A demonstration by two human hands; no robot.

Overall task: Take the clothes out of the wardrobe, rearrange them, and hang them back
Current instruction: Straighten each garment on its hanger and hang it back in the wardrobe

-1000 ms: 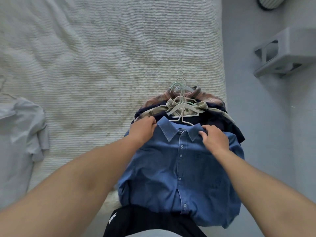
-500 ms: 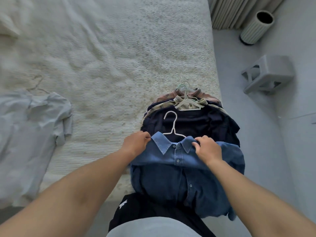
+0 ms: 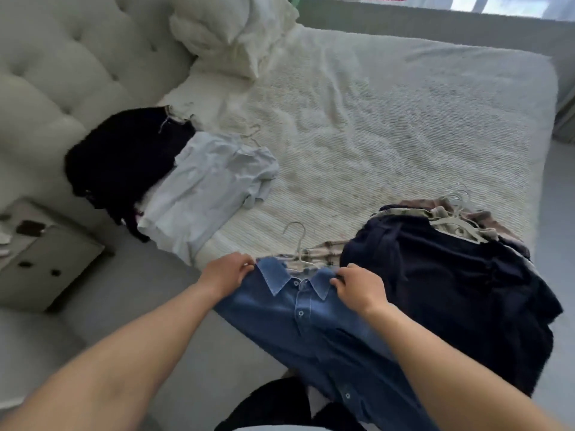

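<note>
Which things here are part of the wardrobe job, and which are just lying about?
Job:
denim shirt, held by left hand and right hand
hanger
dark pile
pale shirt
black garment

Lying about:
pillow
nightstand

The denim shirt (image 3: 311,318) is matt blue woven cloth with pale topstitching and small glossy buttons. Its hanger (image 3: 297,244) looks like thin pale wire or plastic; the view is too soft to tell which. The bedspread (image 3: 389,135) is ribbed, rough cream cloth. The navy garment (image 3: 451,275) is dull, soft cloth. The light shirt (image 3: 211,178) is thin, creased cloth. The headboard (image 3: 62,63) is tufted matt upholstery.
</note>
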